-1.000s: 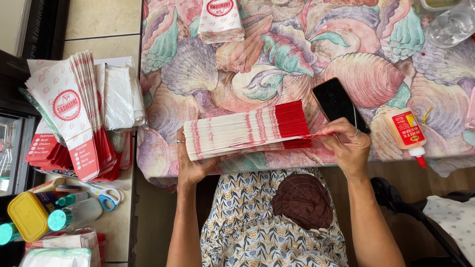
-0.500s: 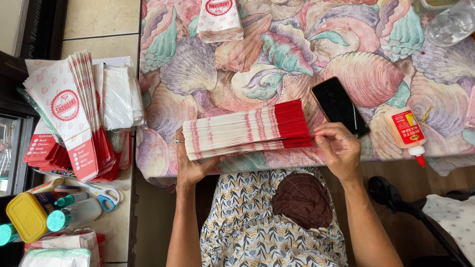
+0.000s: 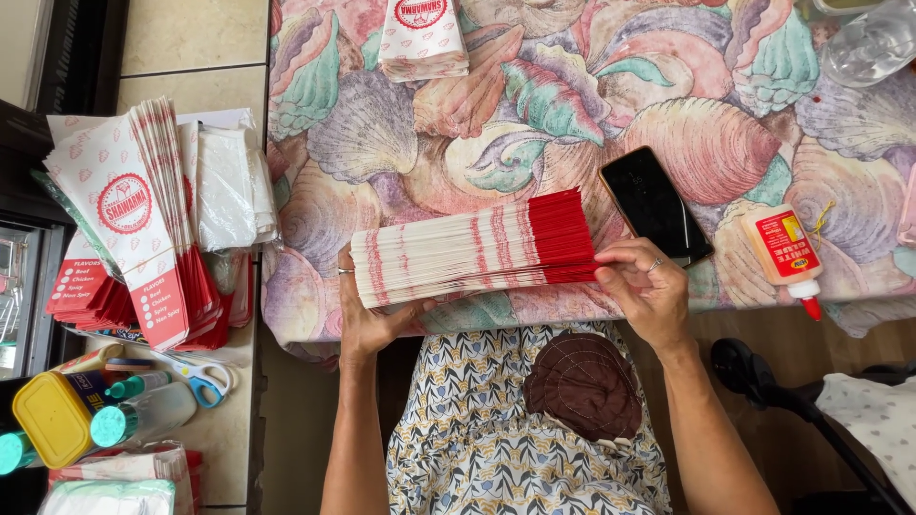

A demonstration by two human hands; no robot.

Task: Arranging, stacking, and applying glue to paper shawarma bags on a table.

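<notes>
A fanned stack of flat white paper sleeves with red ends point(image 3: 468, 253) lies on its edge at the near side of the shell-patterned tablecloth point(image 3: 572, 105). My left hand point(image 3: 367, 315) cups the white end from below, a ring on one finger. My right hand point(image 3: 644, 291) presses its fingers against the red end. Both hands hold the stack between them.
A black phone point(image 3: 654, 205) and a white glue bottle with red tip point(image 3: 787, 257) lie right of the stack. Another sleeve bundle point(image 3: 422, 38) sits at the table's far edge. More printed sleeves point(image 3: 134, 219), scissors point(image 3: 196, 377) and a yellow-lidded jar point(image 3: 52, 420) crowd the left counter.
My right hand has slid a little left and down along the red end, and the stack has been squeezed into a tighter, more level bundle. My left hand has stayed put.
</notes>
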